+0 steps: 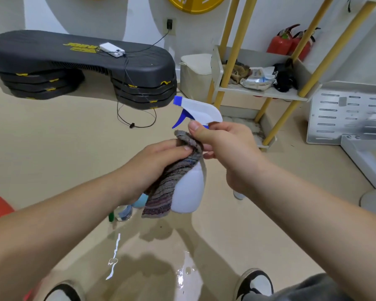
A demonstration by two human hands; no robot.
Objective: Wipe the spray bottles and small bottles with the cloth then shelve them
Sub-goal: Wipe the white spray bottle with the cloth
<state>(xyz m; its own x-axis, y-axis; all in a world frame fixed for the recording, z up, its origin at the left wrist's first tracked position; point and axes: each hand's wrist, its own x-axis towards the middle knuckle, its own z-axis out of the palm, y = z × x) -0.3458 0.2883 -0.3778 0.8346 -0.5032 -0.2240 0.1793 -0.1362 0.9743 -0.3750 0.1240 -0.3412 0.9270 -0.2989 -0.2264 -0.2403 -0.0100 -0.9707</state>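
Note:
A white spray bottle (190,190) with a white head and blue trigger hangs in the air at the middle of the view. My right hand (224,146) grips it round the neck, just under the spray head. My left hand (159,164) holds a striped grey cloth (167,183) against the bottle's left side, and the cloth hangs down beside the body. On the floor under my left wrist stand small bottles (123,212), partly hidden: one clear, one with a teal top, one green. Another small white bottle (238,194) peeks out under my right wrist.
A shelf unit with yellow poles (261,93) stands ahead on the right, holding rags and packets. A black stacked step platform (80,66) with a charging cable is at the left. A white bin (193,74), red extinguishers (289,42) and a grey metal panel (347,114) stand near the wall. The floor by my shoes is wet.

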